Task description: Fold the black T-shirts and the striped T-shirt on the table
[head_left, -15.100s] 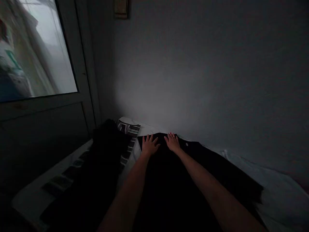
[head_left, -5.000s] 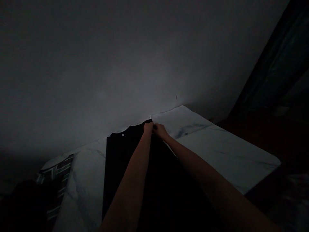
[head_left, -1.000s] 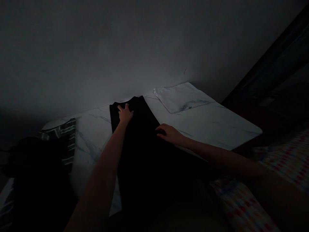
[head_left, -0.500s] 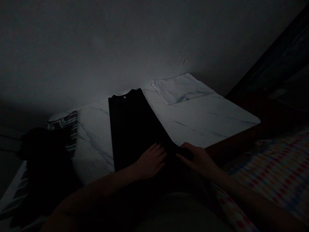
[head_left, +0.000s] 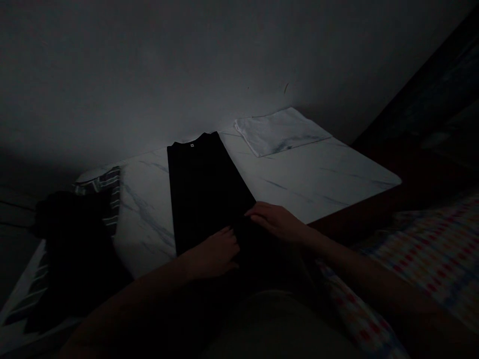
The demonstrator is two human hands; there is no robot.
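Observation:
A black shirt (head_left: 202, 189) lies lengthwise on the table, its neckline with a small pale label towards the wall. Its sides look folded in to a narrow strip. My left hand (head_left: 220, 252) rests on the lower part of the shirt, fingers laid on the cloth and not gripping it. At the shirt's right edge, my right hand (head_left: 275, 219) has its fingers closed on the fabric. The lower end of the shirt merges into the darkness near my body, so its hem cannot be made out.
A folded white cloth (head_left: 280, 132) lies at the back right of the marble-patterned table (head_left: 318, 182). Dark clothing (head_left: 75, 249) is heaped over a striped cloth (head_left: 114, 199) on the left. A colourful patterned fabric (head_left: 430, 269) is at the lower right. A wall stands behind.
My right hand has moved left and up with the shirt's edge, bringing it inward. My left hand has slid left and slightly down along the shirt.

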